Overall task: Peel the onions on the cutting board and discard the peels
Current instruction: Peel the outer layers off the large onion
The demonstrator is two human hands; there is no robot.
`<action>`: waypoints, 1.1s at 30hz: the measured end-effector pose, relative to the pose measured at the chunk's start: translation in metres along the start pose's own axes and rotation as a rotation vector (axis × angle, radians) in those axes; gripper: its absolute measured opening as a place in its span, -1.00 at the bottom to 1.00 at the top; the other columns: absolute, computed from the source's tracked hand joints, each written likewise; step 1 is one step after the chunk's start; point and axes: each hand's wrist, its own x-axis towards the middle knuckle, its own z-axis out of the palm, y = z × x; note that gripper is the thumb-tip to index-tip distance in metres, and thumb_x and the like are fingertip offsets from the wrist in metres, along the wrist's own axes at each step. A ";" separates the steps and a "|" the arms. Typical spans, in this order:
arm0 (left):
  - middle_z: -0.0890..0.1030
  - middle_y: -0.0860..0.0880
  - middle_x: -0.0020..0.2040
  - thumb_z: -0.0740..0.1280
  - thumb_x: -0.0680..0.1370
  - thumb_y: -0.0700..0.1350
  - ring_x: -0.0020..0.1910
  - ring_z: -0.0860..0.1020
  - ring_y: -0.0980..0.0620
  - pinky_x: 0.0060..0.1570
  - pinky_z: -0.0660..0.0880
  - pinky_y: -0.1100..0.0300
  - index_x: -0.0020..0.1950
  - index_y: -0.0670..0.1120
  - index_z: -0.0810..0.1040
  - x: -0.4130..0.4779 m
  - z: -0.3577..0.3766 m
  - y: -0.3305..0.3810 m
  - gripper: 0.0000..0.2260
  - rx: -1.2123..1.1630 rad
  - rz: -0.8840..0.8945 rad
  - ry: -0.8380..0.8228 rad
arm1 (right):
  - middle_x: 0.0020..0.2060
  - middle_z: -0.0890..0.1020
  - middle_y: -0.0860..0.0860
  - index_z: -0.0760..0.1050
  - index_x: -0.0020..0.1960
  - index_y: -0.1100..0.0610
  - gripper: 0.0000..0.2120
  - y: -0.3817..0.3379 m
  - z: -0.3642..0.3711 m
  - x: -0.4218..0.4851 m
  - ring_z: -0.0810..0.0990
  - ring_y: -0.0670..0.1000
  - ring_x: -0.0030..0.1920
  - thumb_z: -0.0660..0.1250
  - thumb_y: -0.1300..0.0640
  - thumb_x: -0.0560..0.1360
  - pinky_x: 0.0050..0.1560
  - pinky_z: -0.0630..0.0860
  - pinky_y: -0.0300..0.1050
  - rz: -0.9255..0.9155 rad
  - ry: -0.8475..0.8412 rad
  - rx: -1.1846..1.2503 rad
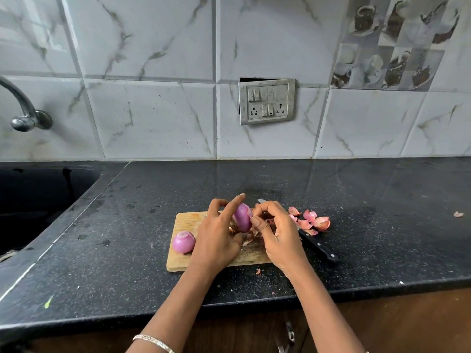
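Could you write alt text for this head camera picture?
Two hands, left hand and right hand, peel a purple onion above a wooden cutting board; a peeled onion, knife and loose peels lie nearby.

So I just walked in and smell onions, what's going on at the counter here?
A person is peeling onions by hand. The left hand holds a purple onion above the wooden cutting board while the right hand picks at its skin. A second onion, already peeled, sits on the board's left side. Loose peels lie on the black counter to the right, near a black-handled knife. The peels are not yet discarded.
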 end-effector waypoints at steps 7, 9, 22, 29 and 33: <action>0.41 0.02 0.20 0.57 0.42 0.13 -0.05 0.40 0.16 0.00 0.36 0.30 0.59 0.14 0.30 -0.001 0.000 0.000 -0.20 0.035 -0.001 -0.033 | -0.13 0.62 -0.03 0.52 -0.05 0.08 -0.96 -0.004 0.000 0.000 0.64 0.06 -0.01 0.34 0.15 0.58 0.04 0.56 0.08 0.015 0.067 0.035; 0.41 0.03 0.20 0.56 0.42 0.16 -0.07 0.41 0.17 -0.01 0.40 0.26 0.59 0.14 0.29 -0.001 -0.001 0.001 -0.20 0.046 -0.003 -0.047 | -0.16 0.64 -0.06 0.54 -0.06 0.11 -0.95 -0.008 -0.002 0.000 0.64 0.01 -0.05 0.37 0.20 0.59 0.02 0.58 -0.05 0.025 0.091 0.050; 0.59 0.07 0.20 0.40 0.44 0.34 0.09 0.58 0.07 0.13 0.52 0.06 0.53 0.11 0.37 0.002 -0.001 -0.003 -0.29 -0.089 0.037 -0.164 | -0.11 0.61 -0.10 0.53 0.03 0.09 -0.84 -0.012 -0.004 0.001 0.59 -0.04 -0.05 0.33 0.34 0.60 0.01 0.49 -0.26 0.047 0.112 0.092; 0.64 0.05 0.23 0.37 0.44 0.29 0.09 0.58 0.06 0.10 0.51 0.11 0.50 0.13 0.42 0.003 -0.005 -0.002 -0.35 -0.201 0.010 -0.224 | -0.16 0.55 0.01 0.48 -0.05 0.11 -0.77 -0.007 -0.004 0.001 0.52 0.10 -0.14 0.27 0.43 0.57 -0.07 0.48 -0.07 0.074 0.083 0.161; 0.66 0.12 0.21 0.37 0.48 0.23 0.09 0.62 0.16 0.15 0.52 0.12 0.47 0.13 0.45 0.004 -0.007 -0.001 -0.44 -0.295 -0.015 -0.254 | -0.22 0.51 0.00 0.43 -0.13 0.09 -0.71 -0.007 -0.004 0.002 0.47 0.01 -0.19 0.23 0.46 0.58 -0.08 0.44 -0.16 0.117 0.097 0.248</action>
